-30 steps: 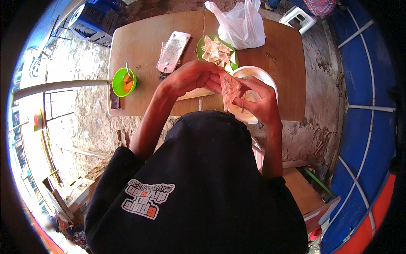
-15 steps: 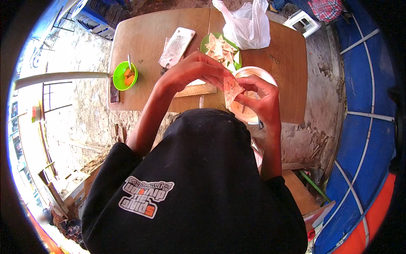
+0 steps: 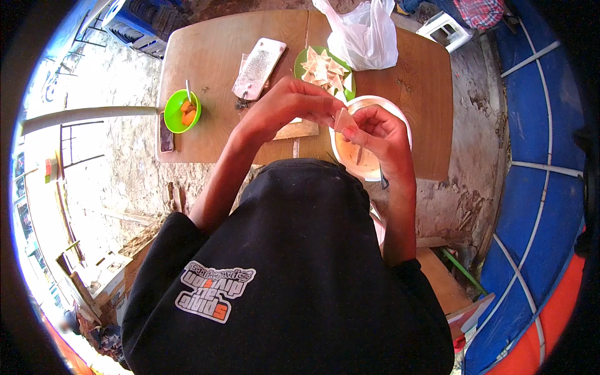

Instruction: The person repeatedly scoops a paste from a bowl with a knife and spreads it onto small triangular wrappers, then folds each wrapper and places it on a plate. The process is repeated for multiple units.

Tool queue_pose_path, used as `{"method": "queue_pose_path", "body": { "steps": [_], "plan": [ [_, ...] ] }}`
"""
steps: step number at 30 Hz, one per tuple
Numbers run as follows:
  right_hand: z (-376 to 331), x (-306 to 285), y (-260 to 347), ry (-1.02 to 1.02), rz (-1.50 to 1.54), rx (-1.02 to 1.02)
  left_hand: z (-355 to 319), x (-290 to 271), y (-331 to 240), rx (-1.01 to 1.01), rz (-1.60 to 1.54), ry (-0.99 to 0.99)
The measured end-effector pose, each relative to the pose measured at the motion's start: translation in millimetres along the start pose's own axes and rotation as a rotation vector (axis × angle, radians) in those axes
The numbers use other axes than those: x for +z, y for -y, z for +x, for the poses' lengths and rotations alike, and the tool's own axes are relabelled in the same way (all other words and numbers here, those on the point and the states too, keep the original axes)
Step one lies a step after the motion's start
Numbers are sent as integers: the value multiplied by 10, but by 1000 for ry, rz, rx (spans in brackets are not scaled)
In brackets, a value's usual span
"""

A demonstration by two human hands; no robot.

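Between my two hands is a thin, pale folded wrapper (image 3: 343,120), now a small triangle. My left hand (image 3: 299,107) pinches it from the left with closed fingers. My right hand (image 3: 382,134) grips its right side, thumb and fingers pressed together. Under my right hand stands a white tub (image 3: 395,105) holding an orange-brown mixture (image 3: 353,153), with a utensil handle (image 3: 359,156) in it. Just beyond my hands, a green plate (image 3: 301,61) bears several similar triangular pieces (image 3: 322,67). A wooden board (image 3: 300,130) lies partly hidden below my left wrist.
A white, speckled flat slab (image 3: 259,67) lies at the table's far middle. To the left are a lime-green bowl (image 3: 182,127) with orange pieces and a spoon, and a dark phone (image 3: 166,134). A white plastic bag (image 3: 364,40) stands at the back; a white stool (image 3: 444,30) is beyond the table.
The wrapper hung down as a larger, longer piece before; now it is folded smaller between my fingers. My right fingers have curled in closer around it.
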State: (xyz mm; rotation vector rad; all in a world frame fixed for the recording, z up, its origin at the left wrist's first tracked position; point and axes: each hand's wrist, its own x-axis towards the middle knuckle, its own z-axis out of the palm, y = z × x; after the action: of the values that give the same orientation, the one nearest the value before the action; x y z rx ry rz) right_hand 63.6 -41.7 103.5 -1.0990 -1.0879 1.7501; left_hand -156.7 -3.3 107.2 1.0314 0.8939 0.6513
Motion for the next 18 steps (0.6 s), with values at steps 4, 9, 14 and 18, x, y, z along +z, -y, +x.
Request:
{"method": "queue_pose_path", "body": {
  "steps": [4,9,14,18],
  "plan": [
    [1,-4,-17,17,16,-18,5,22,-7,-9,24,-18],
    [-2,-1,-6,23,34,0,-2,56,-23,20,57,-17],
    [-12,18,17,-16,37,14,-43,152,-41,55,62,-68],
    [-17,49,18,-70,-42,-15,-32,238,-12,102,175,-79]
  ]
}}
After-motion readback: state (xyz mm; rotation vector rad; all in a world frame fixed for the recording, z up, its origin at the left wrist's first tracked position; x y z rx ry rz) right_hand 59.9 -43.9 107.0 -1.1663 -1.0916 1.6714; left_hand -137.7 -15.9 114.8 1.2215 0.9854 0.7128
